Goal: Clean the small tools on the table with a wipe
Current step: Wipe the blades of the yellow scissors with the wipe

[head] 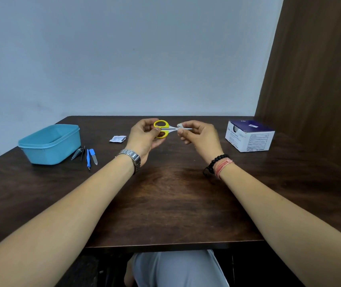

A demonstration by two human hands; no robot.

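Note:
Above the middle of the dark wooden table point(165, 204), my left hand point(144, 137) grips the yellow handles of small scissors point(162, 129), blades pointing right. My right hand point(198, 135) pinches a small white wipe point(180, 126) around the blades near their tip. Left of my hands lie a metal nail clipper point(78, 153), a blue-handled pusher point(88, 159) and a blue-handled nail file point(93, 156), side by side.
A light blue plastic tub point(49, 143) stands at the left, just behind the loose tools. A torn white wipe sachet point(117, 139) lies beside my left hand. A purple-and-white box of wipes point(249, 135) sits at the right, near a brown curtain point(314, 69).

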